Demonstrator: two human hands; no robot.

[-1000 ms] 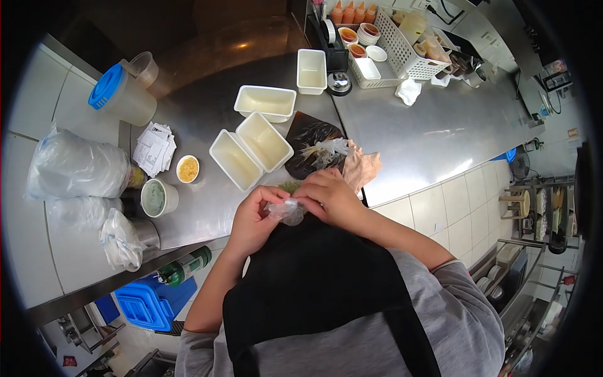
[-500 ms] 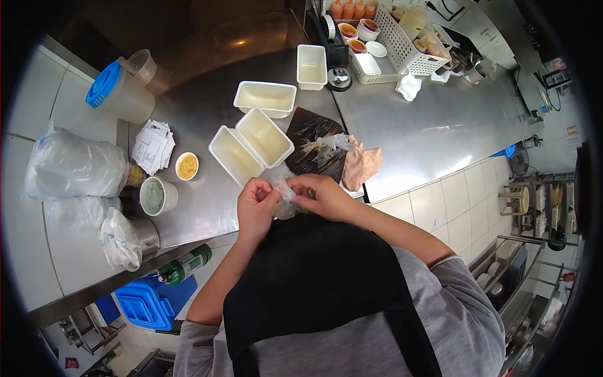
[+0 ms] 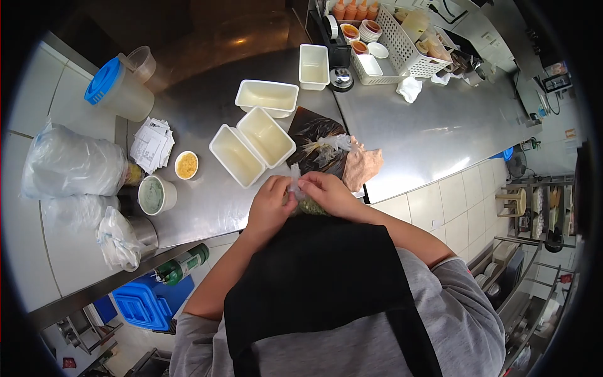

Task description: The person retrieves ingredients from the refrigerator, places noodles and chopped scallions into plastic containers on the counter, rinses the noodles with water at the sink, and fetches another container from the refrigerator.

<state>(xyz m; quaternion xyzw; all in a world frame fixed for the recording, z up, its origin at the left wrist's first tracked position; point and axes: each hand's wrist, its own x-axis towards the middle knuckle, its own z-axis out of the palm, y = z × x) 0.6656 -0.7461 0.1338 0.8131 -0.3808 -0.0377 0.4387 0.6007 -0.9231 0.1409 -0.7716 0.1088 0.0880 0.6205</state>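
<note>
Left grip (image 3: 270, 210) and right grip (image 3: 326, 193) pinching a clear plastic bag (image 3: 310, 207)

The person is holding the clear plastic bag between both hands, close in front of a black apron (image 3: 314, 276). The fingers of each grip are pressing together on its twisted neck (image 3: 295, 175) – the neck is standing up between the two. Green contents are showing through the bag, just below the right grip.

Beyond the left grip, two white trays (image 3: 237, 157) are lying side by side on the metal surface (image 3: 198, 213), touching; two more white containers (image 3: 267, 96) are sitting farther off. Just beyond the right grip, a dark knotted bag (image 3: 316, 131) is resting with a crumpled tan item (image 3: 362, 166) against its right side. Well to the left of the left grip, a small cup of yellow crumbs (image 3: 186, 165) is standing near a white tub (image 3: 157, 195) – loose paper slips (image 3: 152, 146) are lying beyond the tub.
</note>
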